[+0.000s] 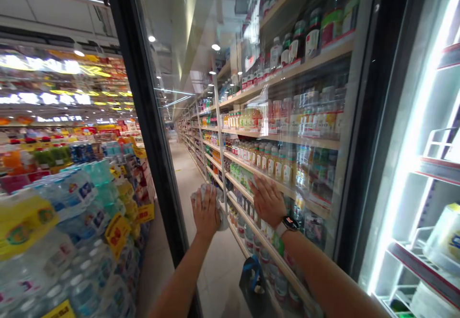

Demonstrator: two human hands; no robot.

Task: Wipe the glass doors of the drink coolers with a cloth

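A glass door (190, 131) in a black frame stands open before me, with bottle shelves seen in or through the glass. Pressed to its lower left part, my left hand (206, 212) holds a crumpled pale cloth (223, 220) under its fingers. To the right, my right hand (268, 200) lies flat against the glass, fingers stretched out, with nothing visible in it. A dark watch (290, 223) is on the right wrist.
Stacked packs of bottled water (75, 188) with yellow price signs fill the left side. On the right is a lit cooler with wire-fronted shelves (424, 265). The door's black frame (143, 93) slants down between the aisle and the glass.
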